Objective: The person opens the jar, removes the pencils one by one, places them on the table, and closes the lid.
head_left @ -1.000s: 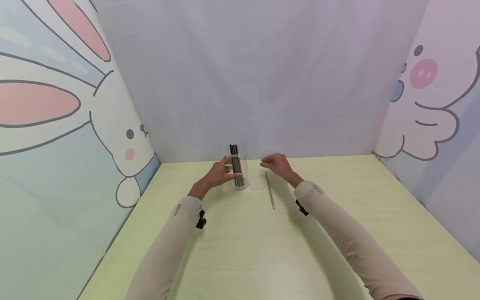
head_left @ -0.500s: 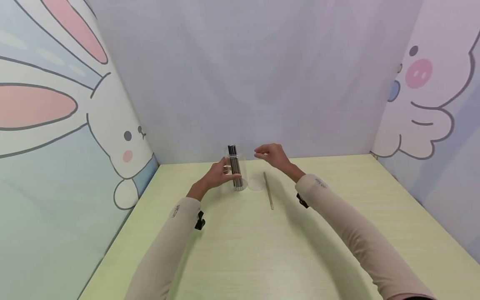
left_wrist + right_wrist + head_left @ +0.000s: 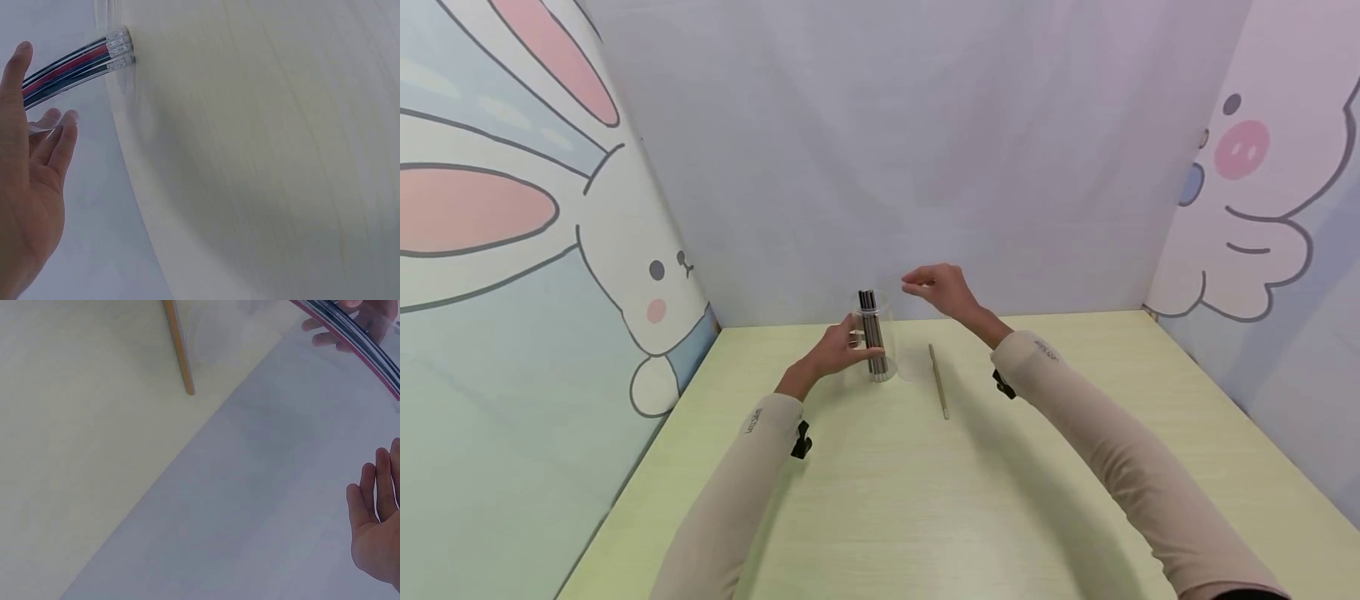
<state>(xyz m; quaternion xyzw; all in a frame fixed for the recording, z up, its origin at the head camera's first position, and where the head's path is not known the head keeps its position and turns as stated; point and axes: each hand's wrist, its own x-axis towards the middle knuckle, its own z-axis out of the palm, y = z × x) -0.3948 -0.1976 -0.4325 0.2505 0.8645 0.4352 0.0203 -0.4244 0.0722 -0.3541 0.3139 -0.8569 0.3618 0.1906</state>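
Observation:
My left hand grips a clear cylindrical container standing upright near the table's back edge, thumb in front. Inside leans a bundle of slim dark pencil-like sticks; the left wrist view adds a red one among them, with pale ends at the base. To the right and higher up hovers my right hand, just beside the container's top. Its fingers look straight in the right wrist view, where the thumb is hidden, and no held thing shows. A light-brown pencil lies on the table below it.
Pale wood-grain table spreads toward me. A grey-white cloth hangs behind it, close to the container. Side panels with a cartoon rabbit and a pig bound the left and right. A faint clear round patch shows beside the container.
My right hand has risen from near the pencil's far end and moved left toward the container's top. The left hand, container and pencil stay put. The round patch looks fainter.

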